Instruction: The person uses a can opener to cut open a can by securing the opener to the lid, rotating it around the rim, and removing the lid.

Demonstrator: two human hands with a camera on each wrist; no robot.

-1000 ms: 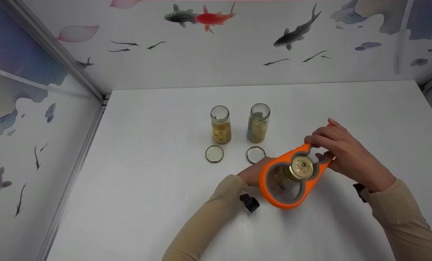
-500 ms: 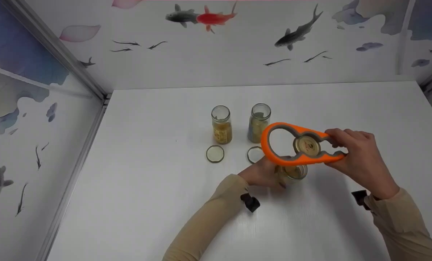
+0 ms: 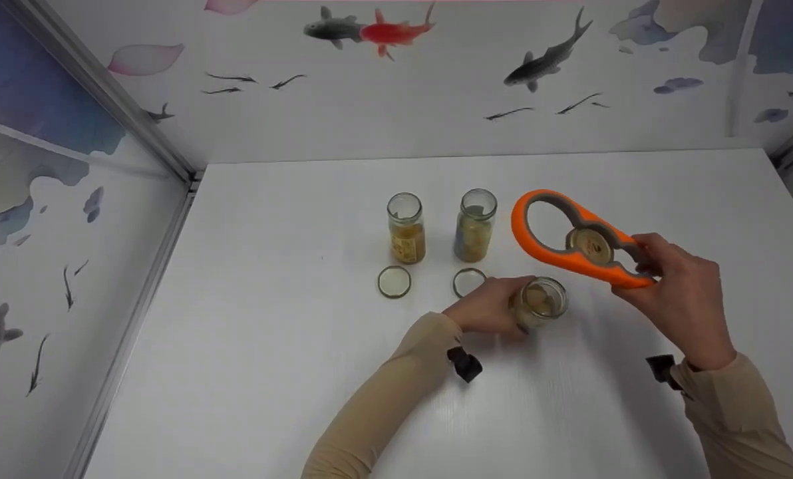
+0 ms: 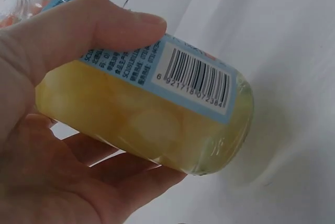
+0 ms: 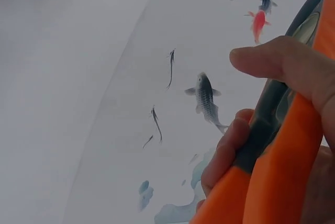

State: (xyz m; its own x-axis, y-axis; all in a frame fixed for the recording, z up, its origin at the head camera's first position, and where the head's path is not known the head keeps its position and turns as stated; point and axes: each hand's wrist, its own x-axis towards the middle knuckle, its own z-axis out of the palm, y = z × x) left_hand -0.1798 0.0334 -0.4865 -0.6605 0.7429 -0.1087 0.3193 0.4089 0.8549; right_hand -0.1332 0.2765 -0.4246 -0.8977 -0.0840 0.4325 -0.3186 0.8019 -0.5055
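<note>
In the head view my left hand (image 3: 493, 306) grips an open glass jar (image 3: 540, 305) of pale yellow fruit pieces. The left wrist view shows that jar's blue label with a barcode (image 4: 196, 77), my thumb across it and fingers beneath. My right hand (image 3: 682, 293) holds an orange jar opener (image 3: 569, 261) with grey inner edges by its handle end. A gold lid (image 3: 591, 246) sits within the opener's middle notch, apart from the jar. The opener (image 5: 285, 177) fills the right side of the right wrist view.
Two more open glass jars, one left (image 3: 407, 243) and one right (image 3: 474, 239), stand on the white table (image 3: 250, 332). Two lids lie before them, a left lid (image 3: 394, 282) and a right lid (image 3: 464, 283). Fish-patterned panels (image 3: 436, 113) border the table.
The opener has lifted off the jar with the gold lid in it, turned, and moved up and right with my right hand. My left hand keeps hold of the jar, its mouth now uncovered.
</note>
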